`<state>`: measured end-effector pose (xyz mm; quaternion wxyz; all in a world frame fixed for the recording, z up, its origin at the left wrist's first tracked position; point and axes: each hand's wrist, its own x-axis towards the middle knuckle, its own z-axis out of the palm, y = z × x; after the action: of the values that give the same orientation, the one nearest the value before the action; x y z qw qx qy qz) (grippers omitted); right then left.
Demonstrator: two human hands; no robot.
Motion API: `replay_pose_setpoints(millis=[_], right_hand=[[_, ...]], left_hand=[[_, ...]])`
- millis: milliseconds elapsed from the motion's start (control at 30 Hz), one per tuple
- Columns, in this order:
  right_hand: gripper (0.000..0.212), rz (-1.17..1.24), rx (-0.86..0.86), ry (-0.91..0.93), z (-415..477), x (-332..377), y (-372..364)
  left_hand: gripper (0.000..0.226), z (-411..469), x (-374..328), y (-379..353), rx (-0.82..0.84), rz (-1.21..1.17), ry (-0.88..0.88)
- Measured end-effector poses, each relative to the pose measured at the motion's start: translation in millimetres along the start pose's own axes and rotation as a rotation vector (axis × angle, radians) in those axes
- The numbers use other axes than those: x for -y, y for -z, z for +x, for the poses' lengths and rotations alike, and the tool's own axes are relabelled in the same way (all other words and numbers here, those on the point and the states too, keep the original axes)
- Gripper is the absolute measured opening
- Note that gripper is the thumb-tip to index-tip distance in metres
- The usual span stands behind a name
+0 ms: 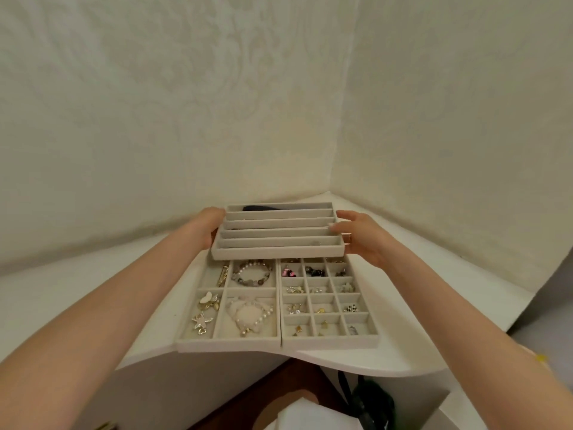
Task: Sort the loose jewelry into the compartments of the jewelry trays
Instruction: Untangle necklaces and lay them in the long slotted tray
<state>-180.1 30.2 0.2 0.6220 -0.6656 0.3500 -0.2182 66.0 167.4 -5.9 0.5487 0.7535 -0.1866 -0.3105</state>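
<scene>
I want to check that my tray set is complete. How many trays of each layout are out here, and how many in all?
slotted tray: 1
big-cell tray: 1
grid tray: 1
Total: 3

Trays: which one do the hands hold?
The rear tray with long slots; left hand and right hand grip its ends. The left tray and grid tray lie untouched.

Three jewelry trays point(279, 252) point(229, 344) point(331, 341), two bracelets point(252, 273) point(257, 316), and two hands point(210, 225) point(362, 240).
</scene>
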Motion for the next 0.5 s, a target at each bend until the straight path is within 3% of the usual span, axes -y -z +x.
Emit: replay_pose_setpoints(millis=[167,267,400,500], right_hand=[[0.038,0.036,-0.077,0.042,9.9,0.2,7.1],[0.023,0.058,-0.102,0.074,10.8,4.6,8.6],[0.004,0.020,-0.080,0.098,11.0,9.1,1.2],[0.007,-0.019,-0.022,0.075,11.2,5.5,-6.7]], left_hand=[[0.036,-16.4,-7.3,4.0,0.070,-0.051,-0.084],[0.051,-21.5,-11.8,4.9,0.218,0.201,-0.133],[0.055,-33.3,-14.9,-7.4,0.521,0.352,-0.180],[0.053,-41.3,-14.0,-18.2,0.520,0.498,-0.269]])
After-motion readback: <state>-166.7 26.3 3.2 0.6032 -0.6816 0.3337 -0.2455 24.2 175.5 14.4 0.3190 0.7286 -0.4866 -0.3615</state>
